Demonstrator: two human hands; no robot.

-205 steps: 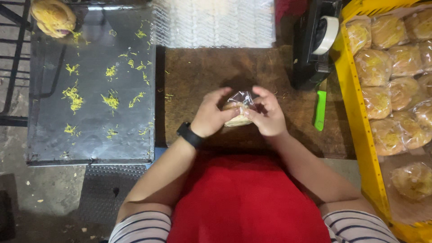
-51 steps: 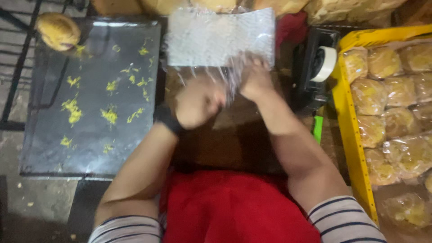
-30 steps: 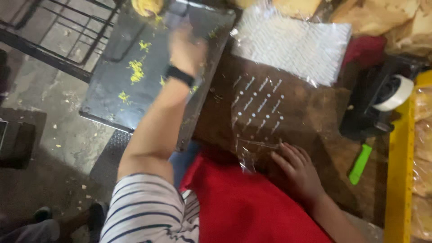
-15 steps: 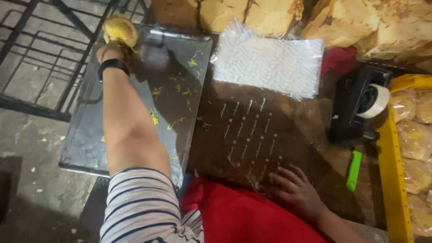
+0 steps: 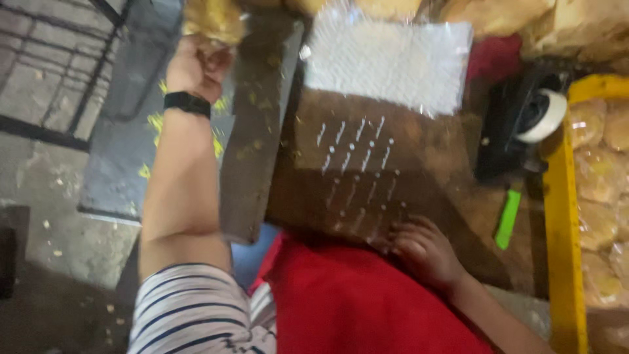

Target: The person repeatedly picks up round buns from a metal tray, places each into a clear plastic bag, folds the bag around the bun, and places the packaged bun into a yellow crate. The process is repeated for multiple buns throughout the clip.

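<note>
Golden pastry (image 5: 213, 19) sits gripped in her left hand (image 5: 196, 65) over the metal tray (image 5: 118, 177); right hand (image 5: 422, 249) lies loosely open, pinning clear perforated wrap (image 5: 357, 170).

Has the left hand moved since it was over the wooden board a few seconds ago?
Yes. The left hand went out past the wooden board, across the metal tray, to the yellow lump.

The worktop (image 5: 419, 170) is dark brown wood. On it lies a clear bag (image 5: 357, 174) printed with rows of small white dots and dashes; at its far edge sits a glittering white stack of bags (image 5: 390, 62). The tray (image 5: 118, 164) beside the left edge is grey, flecked yellow. The crate (image 5: 562, 216) is yellow, the knife handle (image 5: 508, 219) bright green, the wristband (image 5: 187, 103) black, the apron (image 5: 354, 301) red, the sleeve (image 5: 190, 314) white with dark stripes.
</note>
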